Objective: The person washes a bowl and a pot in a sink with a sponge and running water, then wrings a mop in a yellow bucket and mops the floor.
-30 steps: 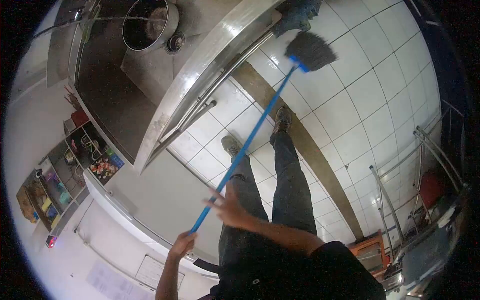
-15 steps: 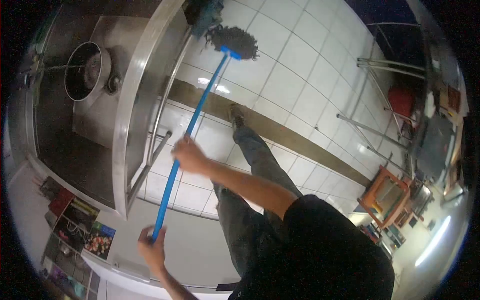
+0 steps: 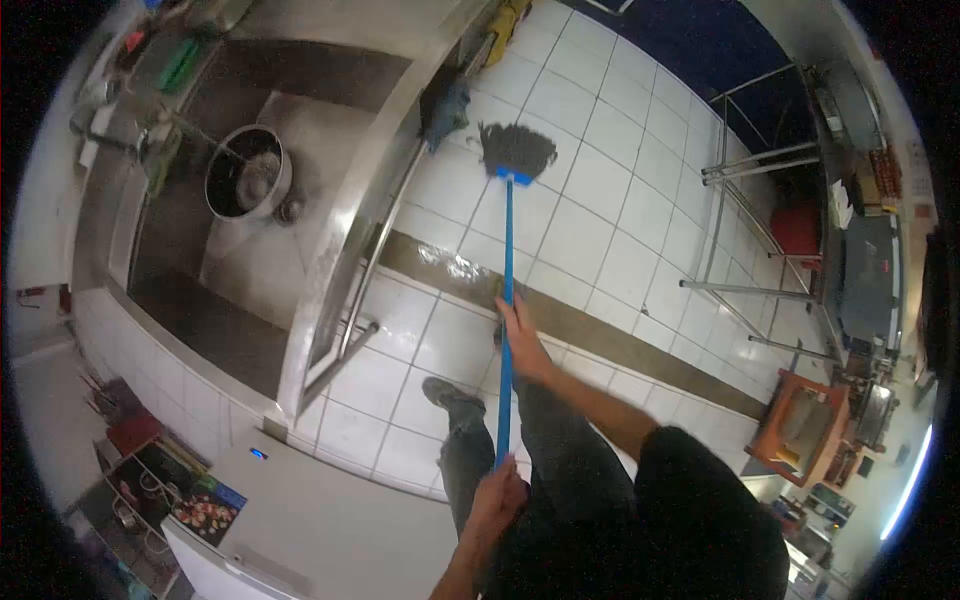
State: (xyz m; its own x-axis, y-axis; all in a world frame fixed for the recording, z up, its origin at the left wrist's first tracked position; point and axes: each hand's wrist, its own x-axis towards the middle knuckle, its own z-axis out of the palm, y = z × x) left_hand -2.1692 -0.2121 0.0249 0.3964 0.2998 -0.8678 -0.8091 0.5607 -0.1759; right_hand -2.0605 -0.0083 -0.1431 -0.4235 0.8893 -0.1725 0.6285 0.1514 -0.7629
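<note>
A mop with a long blue handle (image 3: 509,235) runs upright through the middle of the view. Its dark grey string head (image 3: 515,148) lies flat and spread on the white tiled floor (image 3: 590,215), joined to the handle by a blue clamp. My right hand (image 3: 523,340) is closed around the handle at mid-length. Lower down, near my body, my left hand (image 3: 497,497) grips the handle's upper end.
To the left stands a steel sink (image 3: 345,215) holding a metal pot (image 3: 250,175). A white appliance (image 3: 340,510) is at lower left. Metal table legs (image 3: 750,290) and a wooden-framed piece (image 3: 800,425) stand at right. A brown strip (image 3: 600,325) crosses the floor.
The mop handle has swung from slanting to nearly vertical in view, its head shifting right and slightly down. Both hands moved right with it. One foot has come forward beside the sink.
</note>
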